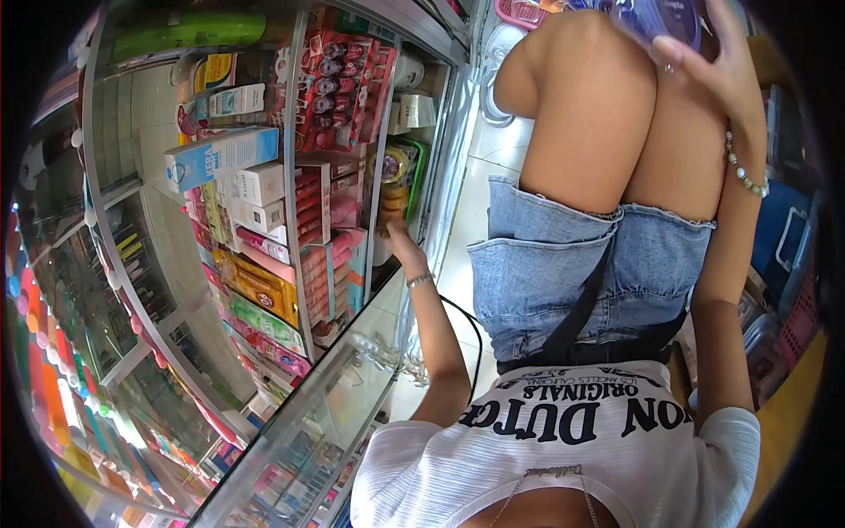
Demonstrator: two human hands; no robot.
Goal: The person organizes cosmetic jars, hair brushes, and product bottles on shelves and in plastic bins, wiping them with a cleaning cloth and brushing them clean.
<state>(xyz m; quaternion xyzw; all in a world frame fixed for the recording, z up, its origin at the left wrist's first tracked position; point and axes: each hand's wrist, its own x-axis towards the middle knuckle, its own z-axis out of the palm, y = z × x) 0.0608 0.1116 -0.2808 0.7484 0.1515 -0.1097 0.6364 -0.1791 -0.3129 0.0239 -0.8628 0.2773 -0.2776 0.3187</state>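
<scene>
My left hand [401, 245] reaches into the glass-fronted cabinet, a bracelet at its wrist. Its fingers are in shadow, right by a stack of round yellowish containers [395, 194] in a green basket [420, 180]; I cannot tell whether they grip anything. At the top right, my right hand [715, 66] is closed round a see-through purple plastic container [658, 19], thumb against its near side. The container is over my knees, partly cut off by the frame's top edge.
Shelves on the left hold a blue and white box [222, 158], red carded packs [333, 88] and several pink packets. A glass display counter [339, 414] stands at the lower left. A black cable [475, 339] hangs beside me. A pink basket [524, 12] and blue bin [788, 233] are nearby.
</scene>
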